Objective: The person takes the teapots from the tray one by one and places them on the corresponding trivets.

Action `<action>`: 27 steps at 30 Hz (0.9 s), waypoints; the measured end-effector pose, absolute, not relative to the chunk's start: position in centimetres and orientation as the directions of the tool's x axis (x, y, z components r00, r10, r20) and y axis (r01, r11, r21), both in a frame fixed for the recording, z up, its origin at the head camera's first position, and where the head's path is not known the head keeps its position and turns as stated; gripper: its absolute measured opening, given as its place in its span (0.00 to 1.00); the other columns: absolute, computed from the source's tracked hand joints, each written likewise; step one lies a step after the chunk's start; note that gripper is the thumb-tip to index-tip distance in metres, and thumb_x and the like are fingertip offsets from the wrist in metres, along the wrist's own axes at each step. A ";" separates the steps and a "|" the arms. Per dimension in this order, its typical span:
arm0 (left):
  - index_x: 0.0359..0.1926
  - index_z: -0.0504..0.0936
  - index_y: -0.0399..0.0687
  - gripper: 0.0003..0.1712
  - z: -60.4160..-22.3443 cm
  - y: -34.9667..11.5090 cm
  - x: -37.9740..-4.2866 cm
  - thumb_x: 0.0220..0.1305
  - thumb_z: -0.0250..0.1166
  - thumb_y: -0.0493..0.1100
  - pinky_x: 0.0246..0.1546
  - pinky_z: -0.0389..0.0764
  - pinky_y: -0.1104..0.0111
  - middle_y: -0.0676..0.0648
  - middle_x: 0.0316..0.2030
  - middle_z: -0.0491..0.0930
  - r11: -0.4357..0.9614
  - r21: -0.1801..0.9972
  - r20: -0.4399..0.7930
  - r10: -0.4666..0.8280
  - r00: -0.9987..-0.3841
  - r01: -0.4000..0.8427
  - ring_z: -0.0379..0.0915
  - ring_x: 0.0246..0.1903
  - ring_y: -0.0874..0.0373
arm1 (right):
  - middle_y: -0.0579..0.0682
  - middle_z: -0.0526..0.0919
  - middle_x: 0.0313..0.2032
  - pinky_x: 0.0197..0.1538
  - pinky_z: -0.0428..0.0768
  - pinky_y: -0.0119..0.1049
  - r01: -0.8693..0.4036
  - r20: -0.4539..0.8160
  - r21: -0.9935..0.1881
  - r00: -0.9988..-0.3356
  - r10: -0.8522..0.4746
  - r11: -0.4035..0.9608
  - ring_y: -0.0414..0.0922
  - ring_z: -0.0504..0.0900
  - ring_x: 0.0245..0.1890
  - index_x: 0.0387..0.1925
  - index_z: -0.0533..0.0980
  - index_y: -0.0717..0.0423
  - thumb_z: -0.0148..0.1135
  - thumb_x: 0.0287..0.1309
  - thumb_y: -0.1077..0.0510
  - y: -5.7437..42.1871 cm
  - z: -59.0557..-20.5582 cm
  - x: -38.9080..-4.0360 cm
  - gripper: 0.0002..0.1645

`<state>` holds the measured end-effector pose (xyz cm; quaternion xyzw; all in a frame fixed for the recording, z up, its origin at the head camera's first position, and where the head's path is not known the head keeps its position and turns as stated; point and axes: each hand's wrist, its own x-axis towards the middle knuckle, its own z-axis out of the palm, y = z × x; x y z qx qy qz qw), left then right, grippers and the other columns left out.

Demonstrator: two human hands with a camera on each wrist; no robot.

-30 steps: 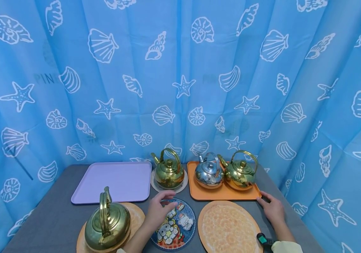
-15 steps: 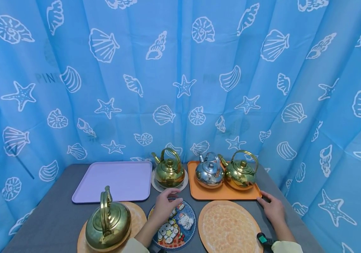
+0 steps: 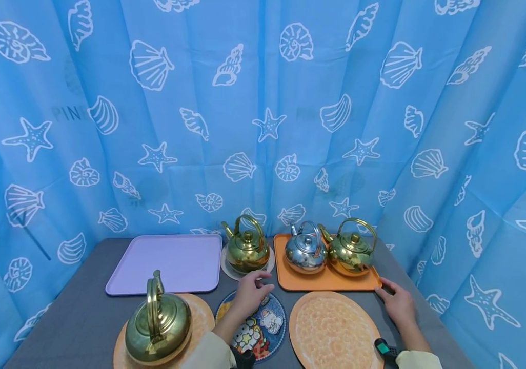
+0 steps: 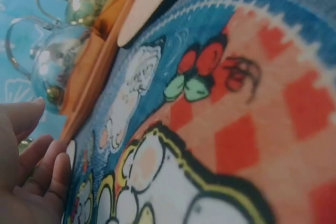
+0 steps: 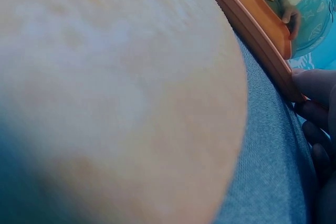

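Observation:
My right hand pinches the right front corner of an orange tray, thumb on the rim and a finger under it. On that tray stand a silver kettle and a gold kettle, side by side, handles up. Fingers loosely bent and holding nothing, my left hand hovers over a round blue cartoon placemat, near the tray's left front corner. In the left wrist view its fingertips point toward the tray.
A second gold kettle stands on a white plate behind my left hand. A lilac tray lies at back left. A large gold kettle sits on a tan round mat; another tan mat lies front right.
My left hand has moved right and slightly forward across the placemat, toward the orange tray. My right hand stays at the tray's corner, and the kettles have not moved.

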<state>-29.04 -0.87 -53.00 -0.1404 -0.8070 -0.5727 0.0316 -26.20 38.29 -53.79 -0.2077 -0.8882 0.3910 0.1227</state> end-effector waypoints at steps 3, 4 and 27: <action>0.48 0.83 0.45 0.13 -53.1 -0.3 -29.7 0.62 0.68 0.39 0.24 0.74 0.70 0.49 0.43 0.80 0.334 0.907 0.200 0.191 -0.961 0.255 0.70 0.26 0.61 | 0.70 0.66 0.64 0.64 0.58 0.64 0.276 0.051 -0.750 -0.882 0.468 0.602 0.68 0.59 0.65 0.63 0.69 0.66 0.58 0.67 0.57 38.4 -53.8 -26.2 0.27; 0.48 0.83 0.45 0.13 -53.1 -0.2 -29.9 0.62 0.69 0.39 0.24 0.74 0.70 0.50 0.43 0.80 0.341 0.905 0.200 0.190 -0.961 0.255 0.69 0.26 0.61 | 0.70 0.66 0.64 0.64 0.58 0.65 0.275 0.052 -0.750 -0.883 0.467 0.602 0.68 0.59 0.65 0.63 0.69 0.66 0.58 0.67 0.57 38.4 -53.8 -26.3 0.27; 0.52 0.84 0.53 0.18 -53.1 2.9 -30.3 0.60 0.71 0.48 0.32 0.73 0.67 0.55 0.45 0.78 0.604 0.770 0.149 0.143 -0.978 0.206 0.69 0.30 0.65 | 0.70 0.66 0.64 0.64 0.58 0.65 0.280 0.054 -0.745 -0.880 0.472 0.605 0.68 0.59 0.65 0.63 0.69 0.66 0.58 0.67 0.57 38.3 -53.7 -26.2 0.27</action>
